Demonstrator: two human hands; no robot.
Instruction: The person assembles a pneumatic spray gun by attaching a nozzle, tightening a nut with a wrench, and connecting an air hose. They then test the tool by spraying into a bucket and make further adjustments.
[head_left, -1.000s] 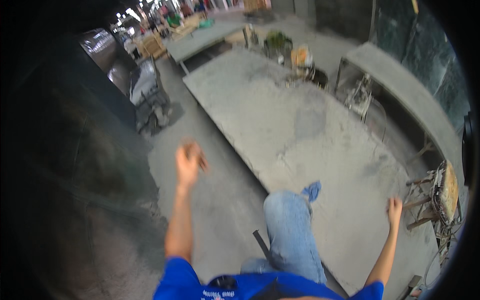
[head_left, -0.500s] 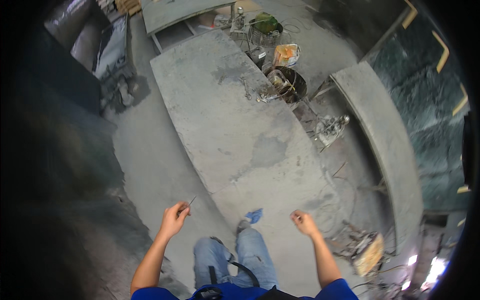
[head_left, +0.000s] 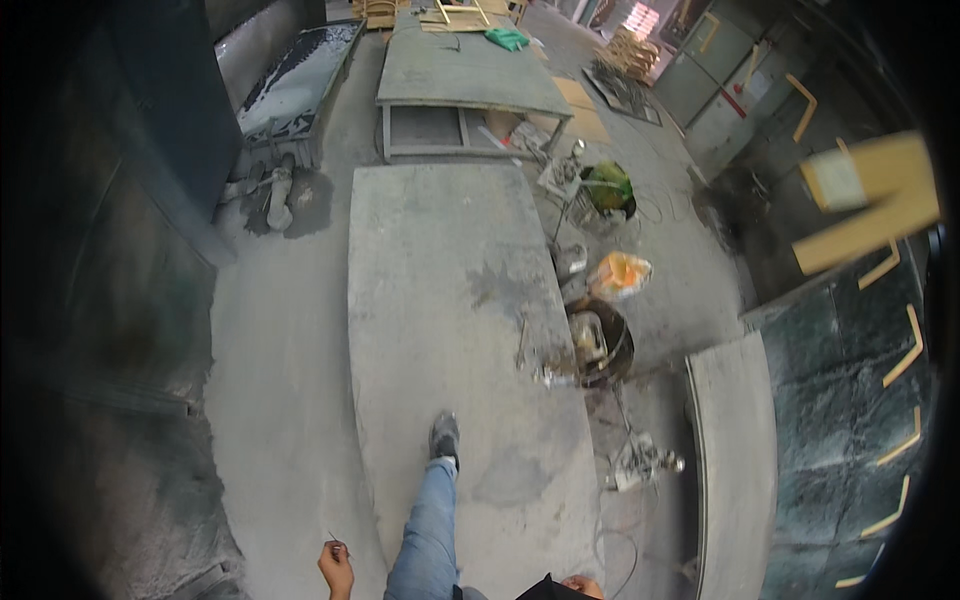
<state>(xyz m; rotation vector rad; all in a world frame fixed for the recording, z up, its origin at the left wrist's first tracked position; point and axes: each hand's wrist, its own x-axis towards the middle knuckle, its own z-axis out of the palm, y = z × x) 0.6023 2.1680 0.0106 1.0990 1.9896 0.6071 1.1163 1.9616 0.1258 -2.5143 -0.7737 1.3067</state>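
Low in the head view, my left hand (head_left: 337, 572) is closed in a pinch on a thin dark stick (head_left: 336, 542), whose tip pokes up past the fingers. Only the top of my right hand (head_left: 583, 586) shows at the lower edge. A black shape covers part of it, and its fingers are mostly hidden. Between the hands, my leg in blue jeans reaches forward, with a dark shoe (head_left: 445, 438) on a long grey slab (head_left: 430, 270). Neither hand touches the slab.
Small metal tools (head_left: 548, 376) lie at the slab's right edge, beside a dark bucket (head_left: 622, 345). An orange-and-white bag (head_left: 619, 275) and a green-topped basket (head_left: 608, 188) stand beyond. A grey table (head_left: 470, 75) is ahead; a long bench (head_left: 738, 450) runs along the right. Yellow angled pieces (head_left: 870, 195) mark the right wall.
My view has moved forward and tilted up, bringing the far table into fuller view. Both hands now sit lower in the picture. The blue cloth by my foot has left view.
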